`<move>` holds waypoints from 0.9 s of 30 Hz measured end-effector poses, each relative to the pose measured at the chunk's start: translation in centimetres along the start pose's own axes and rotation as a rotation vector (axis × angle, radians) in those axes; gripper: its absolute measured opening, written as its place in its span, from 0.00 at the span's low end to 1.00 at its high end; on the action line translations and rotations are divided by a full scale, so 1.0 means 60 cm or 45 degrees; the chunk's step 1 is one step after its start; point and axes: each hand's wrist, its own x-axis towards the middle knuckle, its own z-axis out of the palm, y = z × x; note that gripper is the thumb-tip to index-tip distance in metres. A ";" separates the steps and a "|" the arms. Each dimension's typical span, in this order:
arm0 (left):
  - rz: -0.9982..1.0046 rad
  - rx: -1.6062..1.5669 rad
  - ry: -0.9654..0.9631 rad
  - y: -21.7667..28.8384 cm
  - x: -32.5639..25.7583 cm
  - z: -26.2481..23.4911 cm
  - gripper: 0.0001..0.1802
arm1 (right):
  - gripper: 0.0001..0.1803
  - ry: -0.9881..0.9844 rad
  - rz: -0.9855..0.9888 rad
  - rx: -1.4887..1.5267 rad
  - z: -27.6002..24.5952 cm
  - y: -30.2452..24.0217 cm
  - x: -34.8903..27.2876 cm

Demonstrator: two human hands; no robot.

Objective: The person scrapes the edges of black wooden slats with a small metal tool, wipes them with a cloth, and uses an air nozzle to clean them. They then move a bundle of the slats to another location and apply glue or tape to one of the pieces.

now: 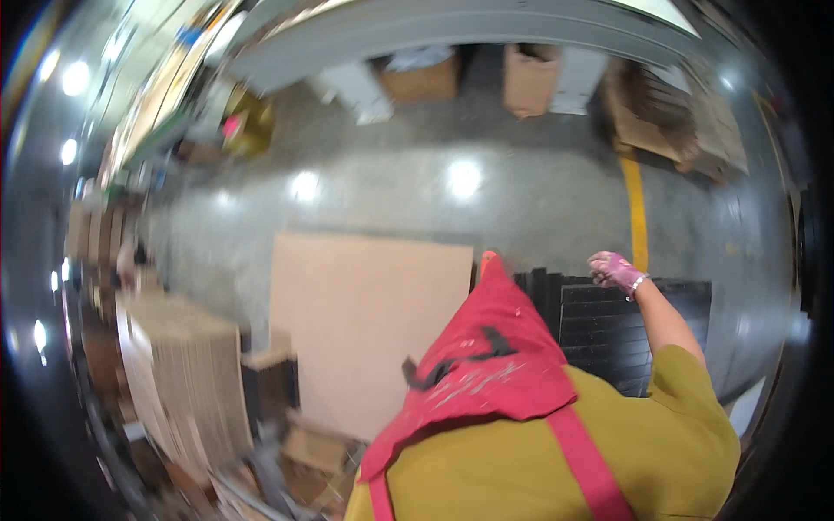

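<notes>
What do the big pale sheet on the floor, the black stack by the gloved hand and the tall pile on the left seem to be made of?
The pale sheet looks like plain cardboard or thin fibreboard: flat, matte tan, no print. The black stack under the right hand seems to be dark matte boards or slats, judging by the layered edges; the material is unclear. The tall pile looks like flattened corrugated cardboard, with many thin brown edges.

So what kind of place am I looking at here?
Probably a warehouse or packing workshop. Flattened cardboard sheets stand stacked at the left, a big flat board lies on the polished concrete floor, and cardboard boxes line the far wall. The right hand hovers over a black slatted pallet.
</notes>
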 end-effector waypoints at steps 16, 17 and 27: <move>0.407 -0.491 0.100 1.033 0.414 -0.443 0.16 | 0.17 -0.105 0.045 0.223 -0.131 -0.160 0.324; 0.413 -0.504 0.111 1.092 0.409 -0.469 0.16 | 0.16 0.013 0.001 0.179 -0.155 -0.180 0.314; 0.635 0.207 0.214 1.123 0.569 -0.495 0.11 | 0.08 0.499 0.524 0.795 -0.414 0.083 0.237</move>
